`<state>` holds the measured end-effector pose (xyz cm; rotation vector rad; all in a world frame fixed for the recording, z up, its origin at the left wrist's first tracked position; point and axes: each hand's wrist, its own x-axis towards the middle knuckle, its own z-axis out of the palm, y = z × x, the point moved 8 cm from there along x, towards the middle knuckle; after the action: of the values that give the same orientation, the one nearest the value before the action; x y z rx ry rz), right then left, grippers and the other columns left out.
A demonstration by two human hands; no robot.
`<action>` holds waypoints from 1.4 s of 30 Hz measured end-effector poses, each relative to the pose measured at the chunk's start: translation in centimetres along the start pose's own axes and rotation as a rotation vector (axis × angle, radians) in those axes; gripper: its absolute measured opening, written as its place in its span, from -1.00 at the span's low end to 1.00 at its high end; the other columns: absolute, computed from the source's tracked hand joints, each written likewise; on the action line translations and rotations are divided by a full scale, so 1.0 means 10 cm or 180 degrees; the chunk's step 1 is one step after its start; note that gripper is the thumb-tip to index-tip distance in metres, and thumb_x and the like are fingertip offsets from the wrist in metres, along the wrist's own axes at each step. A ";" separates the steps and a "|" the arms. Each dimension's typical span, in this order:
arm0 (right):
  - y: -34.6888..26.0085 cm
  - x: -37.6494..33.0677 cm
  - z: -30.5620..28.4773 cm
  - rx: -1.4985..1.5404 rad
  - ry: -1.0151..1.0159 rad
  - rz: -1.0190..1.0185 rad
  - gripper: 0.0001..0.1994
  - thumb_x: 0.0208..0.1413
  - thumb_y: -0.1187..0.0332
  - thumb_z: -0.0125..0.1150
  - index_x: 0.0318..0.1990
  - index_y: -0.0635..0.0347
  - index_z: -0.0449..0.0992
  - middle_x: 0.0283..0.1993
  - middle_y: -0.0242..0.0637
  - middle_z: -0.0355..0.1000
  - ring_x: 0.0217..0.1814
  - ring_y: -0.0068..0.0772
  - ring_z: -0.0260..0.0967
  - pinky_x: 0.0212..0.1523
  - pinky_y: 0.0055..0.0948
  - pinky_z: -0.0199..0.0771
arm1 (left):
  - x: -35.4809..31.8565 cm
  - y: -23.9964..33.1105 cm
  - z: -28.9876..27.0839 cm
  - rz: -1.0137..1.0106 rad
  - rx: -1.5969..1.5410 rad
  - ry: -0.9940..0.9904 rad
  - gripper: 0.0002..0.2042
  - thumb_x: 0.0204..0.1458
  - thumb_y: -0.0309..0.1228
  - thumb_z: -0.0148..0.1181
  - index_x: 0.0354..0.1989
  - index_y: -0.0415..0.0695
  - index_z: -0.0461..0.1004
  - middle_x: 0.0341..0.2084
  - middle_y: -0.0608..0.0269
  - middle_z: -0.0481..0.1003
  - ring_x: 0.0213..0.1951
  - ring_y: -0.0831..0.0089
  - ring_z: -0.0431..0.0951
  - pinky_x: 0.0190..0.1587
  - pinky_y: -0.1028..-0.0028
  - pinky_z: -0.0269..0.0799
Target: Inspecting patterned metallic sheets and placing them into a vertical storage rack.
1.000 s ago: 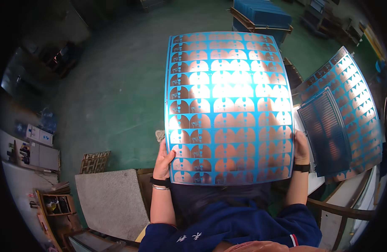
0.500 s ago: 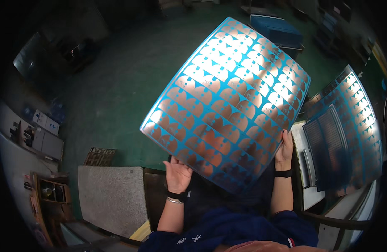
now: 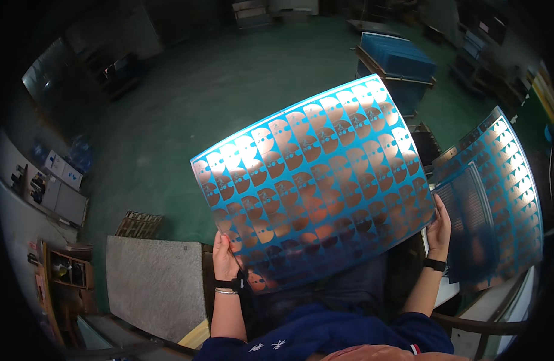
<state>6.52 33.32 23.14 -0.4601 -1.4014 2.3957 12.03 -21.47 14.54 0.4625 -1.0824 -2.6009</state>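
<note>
Before me I hold up a large printed metal sheet (image 3: 313,174), blue with rows of shiny copper-coloured rounded shapes. Its face is tilted and catches bright light along the far edge. My left hand (image 3: 226,260) grips its left edge near the lower corner, the thumb showing at the rim. At the right edge, my right hand (image 3: 438,225) is closed on the sheet, partly hidden behind it. A second sheet (image 3: 517,186) with the same pattern lies to the right, with a dark ribbed panel (image 3: 469,210) over or in front of part of it.
Left of me stands a table with a grey speckled top (image 3: 153,283), a slatted crate (image 3: 138,225) behind it. A blue-topped stack (image 3: 397,55) stands far right on the green floor (image 3: 187,120). Wooden shelving (image 3: 69,271) and white boxes (image 3: 65,186) line the left.
The sheet has turned clockwise and come lower and nearer, its long edge now running more level. My left hand has moved left onto the edge; my right hand has shifted right with the sheet.
</note>
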 end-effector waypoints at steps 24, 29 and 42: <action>0.35 0.32 0.63 0.2126 -0.2592 0.2837 -0.65 0.14 0.22 -0.08 0.07 0.06 0.29 0.15 -0.20 0.24 0.19 -0.20 0.16 0.14 -0.12 0.21 | 0.07 0.42 0.57 0.0942 0.0800 -0.1050 -0.79 -0.01 -0.66 0.05 -0.20 -0.16 0.35 0.04 0.09 0.30 -0.01 0.39 0.39 -0.06 0.40 0.43; 0.30 0.11 0.78 0.3043 -0.2188 0.2081 -0.54 0.11 -0.05 -0.05 0.01 0.08 0.32 -0.04 -0.27 0.35 -0.04 -0.43 0.28 -0.03 -0.27 0.37 | 0.05 0.29 0.32 0.0102 0.0309 -0.0518 -0.83 0.07 -0.56 0.02 -0.14 -0.18 0.35 -0.19 0.18 0.45 -0.18 0.48 0.48 -0.17 0.48 0.48; 0.48 0.27 0.32 0.3291 -0.2095 0.1195 -0.56 0.18 0.02 -0.15 0.08 0.09 0.25 0.04 -0.24 0.27 0.06 -0.31 0.20 0.07 -0.24 0.25 | 0.02 0.20 0.44 -0.0069 0.0430 -0.0523 -0.77 0.13 -0.52 -0.10 -0.04 -0.23 0.31 -0.09 0.16 0.40 -0.07 0.45 0.43 -0.05 0.48 0.40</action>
<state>2.17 29.83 20.14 0.4043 -0.0358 3.2953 10.42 -20.11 18.86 0.2949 -1.3194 -2.6331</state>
